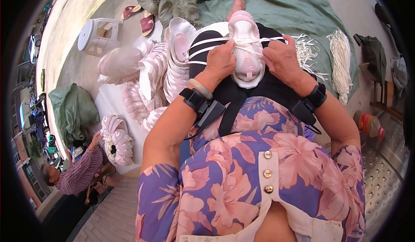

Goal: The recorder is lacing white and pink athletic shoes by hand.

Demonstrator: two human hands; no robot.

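While both hands work at 12 o'clock of the lap, a pink-and-white shoe [245, 47] rests sole-down on a black apron [259, 90] over the thighs. Left hand [221, 62] closed on a white lace [207, 43] at the shoe's 9 o'clock side, lace drawn taut leftward. Right hand [283, 59] pinched on the lace end at the 3 o'clock side. Second shoe [181, 43] lies just beside, at 9 o'clock. Stacked shoe uppers [142, 86] at 8 o'clock; loose lace bundle [341, 65] at 3 o'clock on green cloth [276, 4]. White stool [97, 34] at 10 o'clock. Another person [78, 173] crouches at 7 o'clock.
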